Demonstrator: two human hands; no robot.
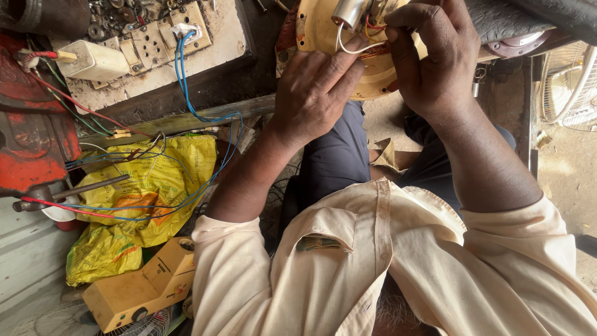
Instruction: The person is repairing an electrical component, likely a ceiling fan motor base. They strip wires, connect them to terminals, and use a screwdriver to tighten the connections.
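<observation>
Two hands are on it right now, both working a cream-yellow round motor housing [323, 37] held up at the top of the view, above the person's knees. Left hand [314, 93] lies flat across the plate, fingers [345, 65] together and pressed on its face, with a thin white wire [348, 48] running under the fingertips. Right hand [435, 59] is curled over the upper edge, fingers bunched and pinched in among the wiring beside a small silver cylinder, likely a capacitor [347, 11]. Exactly what the right hand grips, I cannot tell; the knuckles hide it.

How far along? My read is mid-job: the housing is open, red and white leads hang loose, nothing looks closed up yet, so connecting and reassembly seem left to do.

Moving outward: dark trousers [336, 155] below the housing, a pale shirt [385, 261] filling the foreground. Off to the left, blue wires [186, 87] trail down from a dusty switchboard [155, 43] on the worktop, crossing a crumpled yellow plastic bag [155, 186]. A red bench vice [31, 137] sits at the far left, and a yellow handheld tester [140, 289] lies at the bottom. A fan guard [569, 87] shows at the right edge.
</observation>
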